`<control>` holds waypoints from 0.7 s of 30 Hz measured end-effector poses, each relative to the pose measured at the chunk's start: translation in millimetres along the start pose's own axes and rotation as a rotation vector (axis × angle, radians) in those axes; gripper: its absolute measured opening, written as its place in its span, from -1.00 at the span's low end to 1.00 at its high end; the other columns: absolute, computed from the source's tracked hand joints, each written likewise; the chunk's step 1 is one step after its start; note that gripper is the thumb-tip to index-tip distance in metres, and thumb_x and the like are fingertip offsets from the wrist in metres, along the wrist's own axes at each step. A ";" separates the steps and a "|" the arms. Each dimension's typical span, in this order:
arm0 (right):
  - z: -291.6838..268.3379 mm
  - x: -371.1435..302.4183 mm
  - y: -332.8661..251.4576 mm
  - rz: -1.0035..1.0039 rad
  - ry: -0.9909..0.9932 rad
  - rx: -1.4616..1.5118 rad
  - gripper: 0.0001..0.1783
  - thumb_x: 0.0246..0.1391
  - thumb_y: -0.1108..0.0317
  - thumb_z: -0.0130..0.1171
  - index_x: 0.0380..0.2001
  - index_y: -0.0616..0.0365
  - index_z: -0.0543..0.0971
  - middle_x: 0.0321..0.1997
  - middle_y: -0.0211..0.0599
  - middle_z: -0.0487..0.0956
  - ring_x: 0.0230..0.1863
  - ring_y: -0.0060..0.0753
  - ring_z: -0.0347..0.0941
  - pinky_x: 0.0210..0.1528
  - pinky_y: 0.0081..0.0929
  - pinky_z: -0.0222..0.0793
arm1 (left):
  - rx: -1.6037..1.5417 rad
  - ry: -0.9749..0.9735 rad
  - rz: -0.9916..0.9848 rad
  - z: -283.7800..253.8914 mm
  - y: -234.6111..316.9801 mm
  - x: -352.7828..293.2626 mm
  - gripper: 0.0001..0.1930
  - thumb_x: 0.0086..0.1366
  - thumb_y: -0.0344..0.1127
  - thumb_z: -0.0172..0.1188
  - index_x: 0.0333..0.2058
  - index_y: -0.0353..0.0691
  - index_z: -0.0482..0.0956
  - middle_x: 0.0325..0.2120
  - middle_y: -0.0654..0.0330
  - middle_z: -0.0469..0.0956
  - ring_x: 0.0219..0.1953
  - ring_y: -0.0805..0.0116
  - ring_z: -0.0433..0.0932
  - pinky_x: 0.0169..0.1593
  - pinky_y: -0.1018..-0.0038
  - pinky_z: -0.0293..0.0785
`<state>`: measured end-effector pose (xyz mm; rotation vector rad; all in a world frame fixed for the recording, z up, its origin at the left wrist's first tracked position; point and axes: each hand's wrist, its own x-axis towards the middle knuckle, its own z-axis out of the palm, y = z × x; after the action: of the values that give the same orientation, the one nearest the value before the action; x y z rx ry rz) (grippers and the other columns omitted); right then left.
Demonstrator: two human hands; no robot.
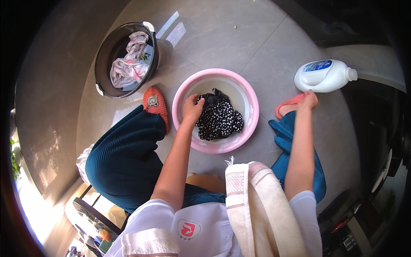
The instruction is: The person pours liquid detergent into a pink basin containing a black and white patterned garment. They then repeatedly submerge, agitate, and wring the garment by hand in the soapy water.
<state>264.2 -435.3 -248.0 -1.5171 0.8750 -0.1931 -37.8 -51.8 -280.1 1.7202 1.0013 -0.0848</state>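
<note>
We see the left hand (193, 108) inside the basin, thumb and fingers together on the upper left edge of a black cloth with white spots (219, 120), a dark fold caught between them. The right hand (309, 100) is well apart from the cloth, at the coral slipper (289, 104) and just below the white bottle (323, 76); its fingers look bent, but we cannot tell whether they close on anything or touch the bottle.

The spotted cloth lies bunched in the middle of the round basin (253, 112), which has a pink rim with white patterns. We make out cloudy liquid around the cloth. To the upper left stands a dark bucket (100, 70) with pale handles; in it a white and pink cloth (130, 64) lies crumpled in what looks like water.

The bottle has a blue label, and its cap points to the right; we cannot see what it contains. Between basin and bucket we find the orange slipper (155, 107), with a grey animal face on top, close beside the basin. Blue-green trousers (122, 152) spread on either side, and a cream towel (267, 201) hangs over the white shirt (205, 218). The left forearm crosses in front of the basin's lower left rim, and the right hand hides part of the coral slipper. Grey tiles (218, 47) lie beneath.
</note>
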 end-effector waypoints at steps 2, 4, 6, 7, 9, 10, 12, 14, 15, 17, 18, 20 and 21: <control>7.9 -72.9 33.0 -0.343 -0.342 0.002 -0.88 0.26 0.38 0.14 -0.25 0.21 0.56 -0.26 -0.23 0.65 -0.32 -0.44 0.58 -0.34 -0.50 0.45 | 0.274 0.025 0.013 1.9 -9.2 2.0 -0.50 0.32 -0.14 0.29 0.15 -0.29 0.55 0.05 -0.09 0.60 0.12 -0.05 0.57 0.25 0.17 0.43; 16.8 -157.6 74.0 -0.244 -0.690 0.038 -0.70 0.32 0.10 0.23 -0.15 0.12 0.55 -0.27 -0.32 0.65 -0.38 -0.53 0.56 -0.38 -0.62 0.40 | 0.331 0.000 0.015 3.1 -19.0 -2.0 -0.48 0.31 -0.08 0.27 0.17 -0.22 0.55 0.16 -0.06 0.52 0.24 -0.09 0.45 0.33 0.11 0.34; 26.4 -223.6 103.9 0.000 -0.976 -0.204 -0.58 0.23 0.02 0.32 -0.03 0.08 0.57 -0.09 -0.25 0.65 -0.18 -0.45 0.60 -0.25 -0.50 0.48 | 0.402 -0.041 0.008 5.2 -27.1 -11.8 -0.49 0.32 -0.08 0.25 0.17 -0.22 0.55 0.21 -0.03 0.48 0.28 -0.05 0.41 0.34 0.13 0.34; 30.6 -256.9 120.2 -0.255 -0.974 -0.476 -0.54 0.15 0.07 0.38 0.02 0.07 0.56 0.01 -0.22 0.62 -0.05 -0.36 0.57 -0.10 -0.40 0.48 | 0.431 -0.131 0.004 4.8 -29.5 -15.3 -0.49 0.33 -0.06 0.23 0.18 -0.17 0.56 0.28 0.01 0.41 0.32 -0.03 0.35 0.36 0.14 0.31; 23.8 -292.4 130.4 -0.658 -0.986 -0.949 -0.42 0.01 0.13 0.47 0.08 0.06 0.55 0.14 -0.17 0.56 0.16 -0.20 0.48 0.17 -0.22 0.39 | 0.494 -0.088 0.089 10.3 -31.9 -33.8 -0.48 0.32 -0.05 0.23 0.21 -0.09 0.55 0.32 -0.05 0.36 0.36 -0.09 0.29 0.40 0.12 0.25; 19.7 -300.7 129.3 -0.751 -0.986 -1.246 -0.37 -0.05 0.14 0.49 0.10 0.06 0.55 0.18 -0.14 0.53 0.25 -0.12 0.41 0.29 -0.14 0.29 | 0.564 -0.111 0.117 11.7 -30.8 -41.2 -0.48 0.31 -0.05 0.23 0.21 -0.07 0.55 0.32 -0.08 0.35 0.38 -0.11 0.27 0.42 0.11 0.23; 18.9 -308.5 122.4 -0.761 -0.967 -1.264 -0.38 -0.12 0.18 0.51 0.06 0.01 0.56 0.14 -0.22 0.56 0.25 -0.07 0.40 0.30 -0.07 0.24 | 0.611 -0.132 0.149 12.0 -25.3 -53.0 -0.47 0.26 -0.08 0.28 0.22 0.01 0.55 0.38 -0.09 0.25 0.42 -0.11 0.22 0.44 0.13 0.19; 15.0 -308.7 110.9 -0.766 -0.966 -1.353 -0.41 -0.13 0.18 0.52 0.02 0.01 0.58 0.09 -0.25 0.59 0.19 -0.08 0.44 0.28 -0.05 0.26 | 0.649 -0.128 0.203 7.0 -18.5 -63.2 -0.47 0.23 -0.13 0.32 0.20 0.04 0.56 0.33 -0.03 0.31 0.38 -0.05 0.28 0.38 0.13 0.30; 12.0 -307.6 104.7 -0.786 -1.001 -1.371 -0.53 -0.16 0.19 0.54 -0.13 0.02 0.64 -0.04 -0.26 0.62 0.10 -0.07 0.49 0.20 -0.07 0.32 | 0.618 -0.139 0.196 2.6 -15.4 -68.8 -0.50 0.22 -0.15 0.33 0.17 0.04 0.58 0.30 -0.01 0.34 0.34 -0.03 0.32 0.34 0.13 0.35; -0.2 -305.6 93.9 -0.707 -1.068 -1.414 -0.60 -0.16 0.18 0.54 -0.21 0.02 0.67 -0.06 -0.27 0.62 0.10 -0.07 0.48 0.17 -0.13 0.34 | 0.568 -0.183 0.160 -7.7 -10.3 -77.8 -0.54 0.19 -0.18 0.35 0.10 0.03 0.61 0.23 0.03 0.41 0.28 0.01 0.40 0.26 0.14 0.45; -7.3 -304.1 89.6 -0.666 -1.098 -1.437 -0.63 -0.16 0.18 0.55 -0.26 0.02 0.69 -0.07 -0.27 0.61 0.10 -0.08 0.48 0.16 -0.15 0.36 | 0.582 -0.178 0.159 -12.4 -8.5 -81.3 -0.57 0.18 -0.21 0.36 0.06 0.03 0.63 0.18 0.05 0.44 0.24 0.03 0.43 0.23 0.15 0.48; -27.4 -304.9 82.3 -0.763 -1.087 -1.304 -0.63 -0.21 0.18 0.56 -0.32 0.06 0.68 -0.13 -0.26 0.62 0.01 -0.08 0.50 0.08 -0.19 0.41 | 0.617 -0.167 0.145 -23.6 -6.5 -88.1 -0.63 0.14 -0.26 0.36 -0.03 0.02 0.67 0.09 0.10 0.51 0.15 0.07 0.51 0.15 0.17 0.55; -37.0 -305.4 78.6 -0.779 -1.096 -1.222 -0.62 -0.21 0.18 0.56 -0.32 0.07 0.67 -0.13 -0.26 0.62 -0.01 -0.07 0.51 0.08 -0.18 0.41 | 0.598 -0.166 0.145 -29.0 -6.2 -91.3 -0.66 0.13 -0.27 0.36 -0.07 0.00 0.69 0.04 0.10 0.55 0.10 0.06 0.54 0.13 0.18 0.55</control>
<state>-0.9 -267.8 -198.4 -2.5697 -0.6928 0.7066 -112.1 -80.0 -226.5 2.2777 0.7660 -0.4637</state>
